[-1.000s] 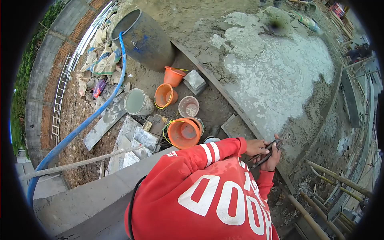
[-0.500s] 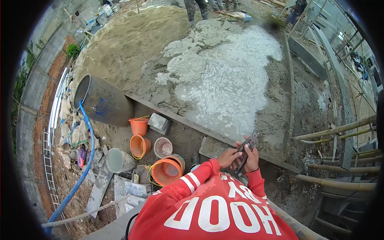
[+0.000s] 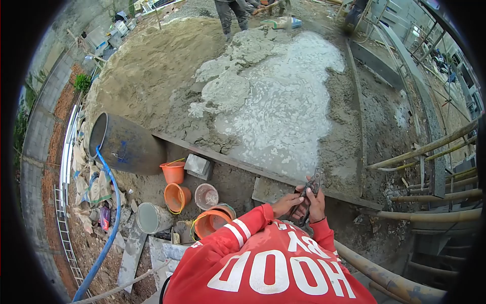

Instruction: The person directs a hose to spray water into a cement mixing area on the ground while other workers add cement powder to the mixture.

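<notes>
In front of my chest I hold dark pliers (image 3: 316, 183), their jaws pointing away from me and the dark handles running back between my palms. My right hand (image 3: 317, 206) is closed around the tool, with the thumb lying along it near the jaws. From the other side my left hand (image 3: 287, 203) grips it too, its fingers partly hidden behind the pliers. Just beyond the jaws lies a long wooden board (image 3: 228, 161) edging a bed of wet grey mix (image 3: 283, 111).
To the left stand a dark drum (image 3: 134, 147) with a blue hose (image 3: 112, 223), orange buckets (image 3: 177, 196) and a concrete block (image 3: 198, 166). Bamboo poles (image 3: 430, 215) cross at the right. At the far edge a person (image 3: 232, 15) stands beside a sand heap (image 3: 147, 66).
My hands and the pliers have shifted slightly left and towards me, with the jaws turned more upright in view. The whole view has moved a little.
</notes>
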### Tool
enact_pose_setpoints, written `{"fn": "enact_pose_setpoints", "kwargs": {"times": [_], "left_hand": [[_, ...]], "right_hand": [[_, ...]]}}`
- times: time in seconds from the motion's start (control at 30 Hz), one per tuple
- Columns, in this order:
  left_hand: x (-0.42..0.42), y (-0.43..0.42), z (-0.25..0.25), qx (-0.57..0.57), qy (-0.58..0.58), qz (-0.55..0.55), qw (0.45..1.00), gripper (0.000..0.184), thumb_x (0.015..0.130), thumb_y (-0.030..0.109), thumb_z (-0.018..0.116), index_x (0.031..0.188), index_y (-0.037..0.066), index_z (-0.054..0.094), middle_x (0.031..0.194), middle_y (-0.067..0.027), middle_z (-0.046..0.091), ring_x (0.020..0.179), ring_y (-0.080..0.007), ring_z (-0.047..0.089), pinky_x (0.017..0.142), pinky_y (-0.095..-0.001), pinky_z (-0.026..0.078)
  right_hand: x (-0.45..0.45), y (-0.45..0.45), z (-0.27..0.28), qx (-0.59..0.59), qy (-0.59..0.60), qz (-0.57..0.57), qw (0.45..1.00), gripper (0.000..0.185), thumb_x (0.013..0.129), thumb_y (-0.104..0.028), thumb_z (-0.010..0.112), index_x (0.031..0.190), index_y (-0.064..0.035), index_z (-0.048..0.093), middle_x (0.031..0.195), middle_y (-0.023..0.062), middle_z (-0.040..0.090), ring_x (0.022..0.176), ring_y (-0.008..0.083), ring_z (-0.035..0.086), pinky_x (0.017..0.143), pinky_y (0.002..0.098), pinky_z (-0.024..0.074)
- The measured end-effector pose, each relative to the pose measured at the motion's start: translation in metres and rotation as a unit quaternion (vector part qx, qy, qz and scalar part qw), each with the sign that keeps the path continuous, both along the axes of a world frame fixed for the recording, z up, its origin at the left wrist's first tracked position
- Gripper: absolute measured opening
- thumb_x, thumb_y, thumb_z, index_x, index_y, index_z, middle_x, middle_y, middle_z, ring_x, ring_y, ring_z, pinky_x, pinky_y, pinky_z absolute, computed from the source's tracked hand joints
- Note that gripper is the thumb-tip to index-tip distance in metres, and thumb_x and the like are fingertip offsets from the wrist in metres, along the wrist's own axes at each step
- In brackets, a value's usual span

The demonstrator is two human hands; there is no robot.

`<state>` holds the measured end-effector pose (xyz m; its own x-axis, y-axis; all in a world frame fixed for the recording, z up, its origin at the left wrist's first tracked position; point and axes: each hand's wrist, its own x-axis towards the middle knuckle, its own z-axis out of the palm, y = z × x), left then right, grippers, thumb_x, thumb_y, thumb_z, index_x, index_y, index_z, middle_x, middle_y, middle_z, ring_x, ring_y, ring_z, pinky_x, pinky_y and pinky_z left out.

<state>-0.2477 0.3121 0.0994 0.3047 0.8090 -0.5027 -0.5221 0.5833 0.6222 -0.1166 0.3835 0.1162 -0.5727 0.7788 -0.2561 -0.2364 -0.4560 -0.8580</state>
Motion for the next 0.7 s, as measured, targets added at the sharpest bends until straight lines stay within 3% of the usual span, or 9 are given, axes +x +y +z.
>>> {"fn": "enact_pose_setpoints", "kwargs": {"times": [0.07,0.2,0.33,0.4,0.53,0.63,0.7], "left_hand": [[-0.007,-0.001,0.003,0.040,-0.044,-0.018,0.998,0.034,0.094,0.037,0.043,0.101,0.005,0.052,0.089,-0.0101,0.063,0.079,-0.0202,0.064,0.069,-0.0299,0.052],[-0.017,0.002,0.003,0.070,-0.036,0.019,0.997,0.032,0.094,0.035,0.042,0.097,0.004,0.050,0.096,-0.0144,0.061,0.090,-0.0241,0.063,0.079,-0.0335,0.052],[-0.014,0.000,0.015,0.061,-0.023,0.024,0.998,0.031,0.095,0.034,0.040,0.095,0.004,0.049,0.095,-0.0146,0.061,0.089,-0.0238,0.063,0.077,-0.0317,0.052],[-0.010,0.001,0.019,0.138,0.056,0.067,0.987,0.033,0.096,0.034,0.039,0.102,0.003,0.049,0.091,-0.0132,0.062,0.080,-0.0213,0.064,0.071,-0.0307,0.053],[-0.024,-0.003,0.017,0.110,-0.025,0.038,0.993,0.036,0.096,0.033,0.038,0.115,0.004,0.046,0.086,-0.0110,0.061,0.070,-0.0176,0.062,0.066,-0.0289,0.052],[-0.031,-0.005,0.020,0.098,-0.028,0.030,0.994,0.039,0.096,0.033,0.040,0.124,0.006,0.042,0.083,-0.0095,0.060,0.063,-0.0150,0.060,0.063,-0.0273,0.052],[-0.037,-0.004,0.018,0.121,0.034,-0.023,0.992,0.036,0.095,0.032,0.041,0.123,0.010,0.044,0.082,-0.0078,0.059,0.064,-0.0137,0.059,0.061,-0.0262,0.050]], "right_hand": [[0.000,-0.004,0.010,0.038,-0.028,0.002,0.999,0.047,0.091,-0.016,0.049,0.133,-0.0025,0.032,0.103,0.0112,0.059,0.090,0.0159,0.057,0.076,0.0279,0.0484],[-0.007,-0.003,0.013,0.055,-0.009,-0.040,0.998,0.046,0.091,-0.016,0.050,0.132,-0.0023,0.035,0.110,0.0120,0.057,0.093,0.0161,0.056,0.080,0.0275,0.0470],[-0.015,-0.006,0.024,0.073,-0.042,-0.037,0.996,0.046,0.090,-0.020,0.052,0.128,0.0032,0.039,0.113,0.0128,0.057,0.098,0.0156,0.054,0.086,0.0275,0.0429],[-0.017,-0.005,0.022,0.098,-0.077,0.002,0.992,0.044,0.090,-0.018,0.053,0.126,0.0026,0.041,0.112,0.0118,0.058,0.099,0.0147,0.054,0.085,0.0263,0.0432],[-0.017,-0.002,0.024,0.078,-0.069,0.031,0.994,0.040,0.089,-0.016,0.053,0.123,0.0024,0.046,0.111,0.0101,0.058,0.097,0.0135,0.053,0.084,0.0264,0.0433],[-0.018,-0.008,0.026,0.061,-0.023,0.019,0.998,0.039,0.088,-0.016,0.053,0.122,0.0027,0.048,0.110,0.0093,0.058,0.096,0.0132,0.053,0.081,0.0270,0.0436],[-0.018,-0.010,0.022,0.157,-0.045,-0.001,0.987,0.032,0.088,-0.014,0.054,0.117,0.0020,0.052,0.103,0.0067,0.061,0.085,0.0104,0.054,0.072,0.0249,0.0466]]}}
